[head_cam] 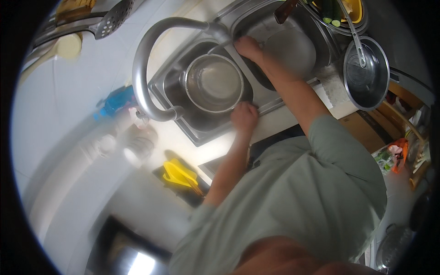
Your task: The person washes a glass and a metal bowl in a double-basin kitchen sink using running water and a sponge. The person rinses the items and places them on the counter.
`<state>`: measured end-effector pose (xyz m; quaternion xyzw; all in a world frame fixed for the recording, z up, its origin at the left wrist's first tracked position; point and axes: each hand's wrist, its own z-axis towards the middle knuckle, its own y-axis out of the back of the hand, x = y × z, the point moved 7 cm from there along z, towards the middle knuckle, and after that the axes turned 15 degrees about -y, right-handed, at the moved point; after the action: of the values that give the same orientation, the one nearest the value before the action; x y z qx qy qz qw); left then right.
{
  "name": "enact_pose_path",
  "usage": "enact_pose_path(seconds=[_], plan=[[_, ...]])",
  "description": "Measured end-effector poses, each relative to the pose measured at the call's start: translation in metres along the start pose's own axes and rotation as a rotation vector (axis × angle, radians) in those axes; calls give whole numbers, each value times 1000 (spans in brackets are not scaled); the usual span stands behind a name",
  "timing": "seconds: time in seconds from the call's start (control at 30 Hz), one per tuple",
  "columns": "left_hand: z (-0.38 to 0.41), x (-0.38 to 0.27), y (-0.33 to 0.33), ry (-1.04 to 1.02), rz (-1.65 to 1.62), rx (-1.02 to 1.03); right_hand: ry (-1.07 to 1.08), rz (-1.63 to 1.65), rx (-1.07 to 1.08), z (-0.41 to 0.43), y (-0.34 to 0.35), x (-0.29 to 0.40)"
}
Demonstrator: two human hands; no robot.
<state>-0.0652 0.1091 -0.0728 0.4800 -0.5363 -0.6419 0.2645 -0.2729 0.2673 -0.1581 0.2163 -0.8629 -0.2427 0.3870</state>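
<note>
A round metal pot (215, 83) stands in the left basin (175, 82) of a double steel sink, with what looks like cloudy liquid inside. My left hand (244, 117) is curled on the pot's near rim; its fingertips are hidden. Across the divider, my right hand (248, 47) is closed at the end of the thin faucet lever (220, 46). The thick curved faucet neck (141, 65) arches over the left side of the sink. Under my right forearm, a pale round vessel or lid (292, 50), blurred, lies in the right basin (251, 24).
A wooden handle (286, 11) juts over the right basin. Sliced green vegetables (331, 17) sit in a yellow bowl at upper right, near a handled metal pan (366, 74). Left are a blue bottle (118, 100), a slotted ladle (113, 20) and a yellow item (178, 173). Cardboard (367, 129) lies right.
</note>
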Motion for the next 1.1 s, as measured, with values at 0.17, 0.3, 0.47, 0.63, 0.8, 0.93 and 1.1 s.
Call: enact_pose_path(seconds=[0.17,0.3,0.47,0.63,0.8,0.93,1.1], plan=[[-1,0,3,45,9,1,141,-562,441,-99,-12,-72],[3,0,7,9,9,-103,68,-760,504,-124,21,-126],[-1,0,9,-15,-8,-184,132,-1158,378,-90,82,-179],[-5,3,7,20,-24,-169,-86,-1356,-164,2,153,-157],[-4,6,8,56,-16,-148,245,-1390,115,-23,125,-201],[1,6,4,73,-23,-155,222,-1262,575,-68,61,-198],[-1,8,1,97,-13,-113,-145,-722,730,-98,-24,-107]])
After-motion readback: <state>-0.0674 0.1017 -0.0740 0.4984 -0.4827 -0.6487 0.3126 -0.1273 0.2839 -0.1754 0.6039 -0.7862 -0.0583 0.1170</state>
